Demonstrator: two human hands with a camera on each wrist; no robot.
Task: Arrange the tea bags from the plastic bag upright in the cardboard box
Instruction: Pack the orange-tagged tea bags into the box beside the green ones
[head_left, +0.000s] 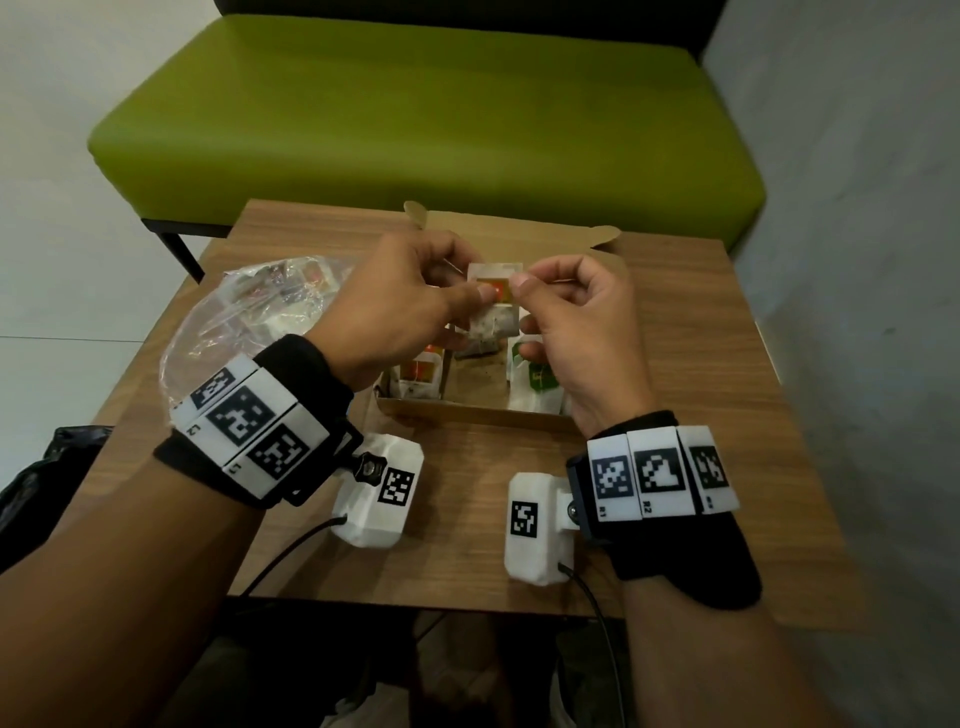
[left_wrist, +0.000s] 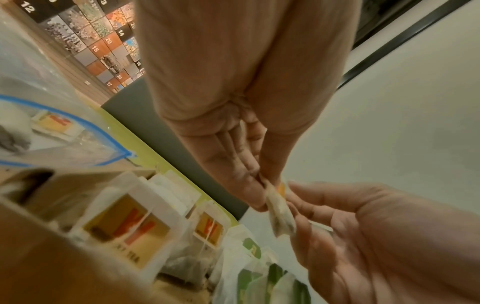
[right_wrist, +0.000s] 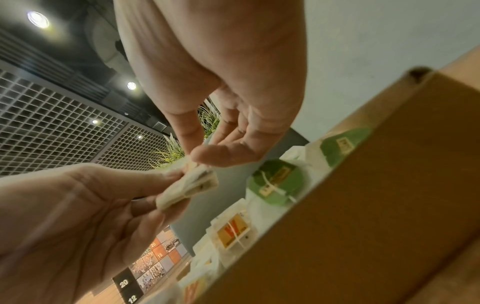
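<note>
Two hands are seen, a left hand (head_left: 400, 306) and a right hand (head_left: 582, 332). One tea bag (head_left: 493, 312) is held between them. One cardboard box (head_left: 467, 415) is counted, and one plastic bag (head_left: 244, 322). Inside the box, at least two orange-labelled tea bags (left_wrist: 130, 230) and at least two green-labelled tea bags (right_wrist: 278, 183) are made out; the full number cannot be told. More tea bags are seen inside the plastic bag, too blurred to count. One table (head_left: 701, 415) and one green bench (head_left: 415, 114) are present.
</note>
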